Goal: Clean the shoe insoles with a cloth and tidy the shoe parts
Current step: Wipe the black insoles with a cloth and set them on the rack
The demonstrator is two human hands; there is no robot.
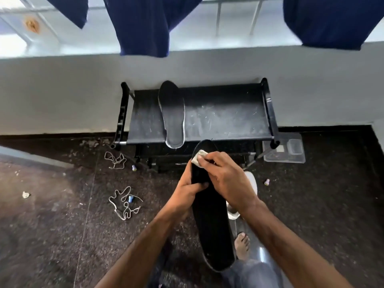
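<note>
The left hand [188, 189] grips a black insole [209, 215] at its edge, fingers curled round it, while the right hand [226, 177] pinches a small pale cloth [197, 157] against its far tip. Beyond both hands, a second insole [172, 113] lies on a black rack [228, 115]; shoelaces [124, 202] sprawl left of the left hand.

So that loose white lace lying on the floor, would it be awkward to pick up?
Probably floppy: the lace lies in loose loops on the floor, so it would likely dangle and change shape when lifted. It looks thin and light, so a push would probably just drag part of it. Its loops lie around a small blue thing, which might snag.
</note>
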